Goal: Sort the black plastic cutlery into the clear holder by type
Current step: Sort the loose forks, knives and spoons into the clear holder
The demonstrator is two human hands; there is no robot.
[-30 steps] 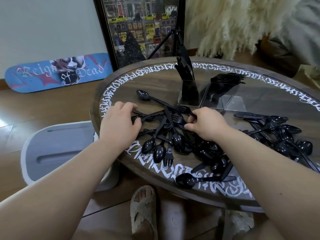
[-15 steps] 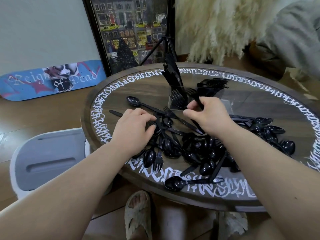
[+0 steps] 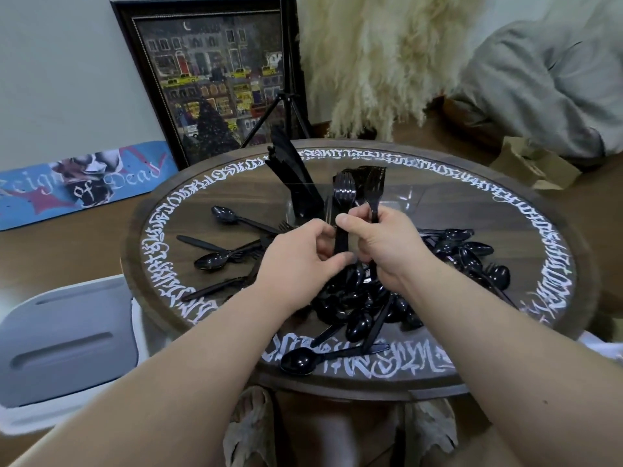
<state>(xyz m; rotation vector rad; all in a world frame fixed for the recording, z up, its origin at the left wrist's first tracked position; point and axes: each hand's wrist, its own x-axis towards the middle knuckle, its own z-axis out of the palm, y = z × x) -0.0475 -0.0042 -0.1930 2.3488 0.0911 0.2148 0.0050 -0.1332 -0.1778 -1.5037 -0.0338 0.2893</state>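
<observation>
Left hand [image 3: 296,261] pinches the handle of an upright black fork [image 3: 344,197]; right hand [image 3: 384,244] has fingers curled round a second fork [image 3: 375,187], tines up. Both sit above the loose cutlery pile [image 3: 357,298] on the round table [image 3: 505,203], just in front of the clear holder [image 3: 397,200], which has knives [image 3: 290,163] in its left compartment.

both hands off the pile, left hand [image 3: 296,261] and right hand [image 3: 387,244] now raised, gripping upright forks [image 3: 344,197]
</observation>
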